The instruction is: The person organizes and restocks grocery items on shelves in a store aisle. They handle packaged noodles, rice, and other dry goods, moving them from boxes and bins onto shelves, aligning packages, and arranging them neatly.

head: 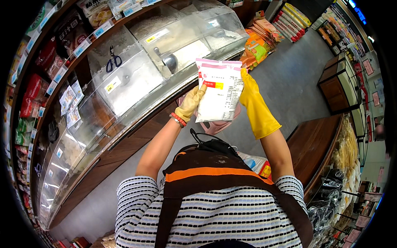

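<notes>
Both my hands hold white plastic packets of powder [218, 102] upright in front of me; two pink top edges show, one behind the other. My left hand [190, 104], in a pale cream rubber glove, grips the lower left edge, its thumb on the printed front. A bright yellow rubber glove covers my right hand [249, 93], which holds the upper right edge; its fingers are partly hidden behind the packets. To the left, clear bulk bins [133, 77] hold white powder, with a metal scoop [170, 63] in one and blue-handled scissors [114, 63] on another.
Shelves of bagged goods [29, 96] curve along the left. Orange packets [256, 46] lie beyond the bins. A pink plastic stool [214, 127] stands below the packets. At the right are a brown wooden counter [313, 139] and wrapped dried goods [344, 148].
</notes>
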The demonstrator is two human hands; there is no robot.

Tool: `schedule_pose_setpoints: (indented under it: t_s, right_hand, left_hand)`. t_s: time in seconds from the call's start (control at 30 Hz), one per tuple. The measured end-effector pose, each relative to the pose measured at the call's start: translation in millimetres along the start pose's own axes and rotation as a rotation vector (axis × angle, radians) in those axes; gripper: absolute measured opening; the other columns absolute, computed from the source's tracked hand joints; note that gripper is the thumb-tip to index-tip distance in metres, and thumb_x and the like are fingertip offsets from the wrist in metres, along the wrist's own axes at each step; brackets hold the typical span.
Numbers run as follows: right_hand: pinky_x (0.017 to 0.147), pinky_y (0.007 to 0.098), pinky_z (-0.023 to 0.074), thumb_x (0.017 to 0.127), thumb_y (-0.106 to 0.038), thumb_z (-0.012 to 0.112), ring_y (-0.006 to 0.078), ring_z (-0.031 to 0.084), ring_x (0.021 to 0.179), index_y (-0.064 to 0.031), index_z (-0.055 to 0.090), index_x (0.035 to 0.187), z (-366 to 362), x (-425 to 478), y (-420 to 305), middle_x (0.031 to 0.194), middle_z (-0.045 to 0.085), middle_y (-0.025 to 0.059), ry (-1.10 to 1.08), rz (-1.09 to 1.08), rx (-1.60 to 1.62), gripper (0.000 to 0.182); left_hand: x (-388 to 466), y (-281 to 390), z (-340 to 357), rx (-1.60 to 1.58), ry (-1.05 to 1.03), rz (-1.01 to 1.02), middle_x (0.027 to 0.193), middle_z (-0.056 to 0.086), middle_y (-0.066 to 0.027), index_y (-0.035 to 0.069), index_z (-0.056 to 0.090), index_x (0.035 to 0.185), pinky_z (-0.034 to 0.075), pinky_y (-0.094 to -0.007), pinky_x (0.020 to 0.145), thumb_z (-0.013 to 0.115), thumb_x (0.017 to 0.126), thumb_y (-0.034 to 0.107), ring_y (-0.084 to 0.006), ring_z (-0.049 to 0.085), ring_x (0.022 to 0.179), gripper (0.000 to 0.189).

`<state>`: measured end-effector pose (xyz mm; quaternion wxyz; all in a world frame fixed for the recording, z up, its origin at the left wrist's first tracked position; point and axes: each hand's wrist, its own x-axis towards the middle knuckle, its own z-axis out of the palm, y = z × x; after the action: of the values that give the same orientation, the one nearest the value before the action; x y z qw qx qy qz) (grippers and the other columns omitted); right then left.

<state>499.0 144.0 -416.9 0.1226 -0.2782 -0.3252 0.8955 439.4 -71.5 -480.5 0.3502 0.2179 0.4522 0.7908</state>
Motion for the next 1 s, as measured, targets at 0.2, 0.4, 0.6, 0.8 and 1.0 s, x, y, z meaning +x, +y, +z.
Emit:
schedule_pose_setpoints:
  t_s: [0.2,0.4,0.6,0.8,1.0]
  right_hand:
    - [0.076,0.0417,0.054,0.092,-0.033,0.062,0.0247,0.065,0.088,-0.0061,0.061,0.11,-1,3,0,0.104,0.066,0.0091,-0.019,-0.013,0.019,0.032]
    - [0.073,0.0433,0.0545,0.092,-0.033,0.061,0.0246,0.065,0.085,-0.0069,0.061,0.108,-7,2,-6,0.1,0.066,0.0085,0.011,-0.015,0.025,0.031]
    - [0.073,0.0421,0.0539,0.093,-0.032,0.059,0.0249,0.065,0.086,-0.0063,0.061,0.109,-29,3,-24,0.102,0.066,0.0092,-0.012,-0.031,-0.018,0.03]
    - [0.067,0.0358,0.0521,0.092,-0.031,0.061,0.0191,0.063,0.078,-0.0038,0.062,0.104,-85,38,-55,0.095,0.066,0.0073,0.068,-0.297,-0.222,0.03]
    - [0.063,0.0273,0.0488,0.094,-0.03,0.06,0.0103,0.059,0.068,-0.0035,0.063,0.096,-124,19,-135,0.083,0.066,0.002,0.045,-0.405,-0.166,0.027]
  left_hand:
    - [3,-6,-4,-0.011,0.011,0.014,0.115,0.06,-0.0042,-0.001,0.052,0.124,0.047,-0.0262,0.088,0.048,0.1,0.033,-0.0105,0.056,0.102,0.041]
    - [8,-5,5,0.059,0.017,-0.014,0.117,0.059,-0.0044,0.0,0.051,0.125,0.046,-0.0261,0.09,0.048,0.1,0.033,-0.0108,0.056,0.102,0.042]
    - [26,-12,16,0.112,-0.023,-0.076,0.12,0.057,-0.0064,-0.002,0.048,0.129,0.043,-0.0279,0.095,0.045,0.101,0.033,-0.0123,0.053,0.108,0.045]
    - [70,-17,82,0.271,-0.095,0.042,0.134,0.048,-0.0068,0.003,0.028,0.142,0.038,-0.0326,0.103,0.074,0.083,0.021,-0.0162,0.047,0.12,0.077]
    - [144,-44,173,0.094,-0.02,0.182,0.116,0.062,-0.0057,0.004,0.048,0.128,0.048,-0.0312,0.091,0.073,0.079,0.001,-0.0151,0.059,0.106,0.055]
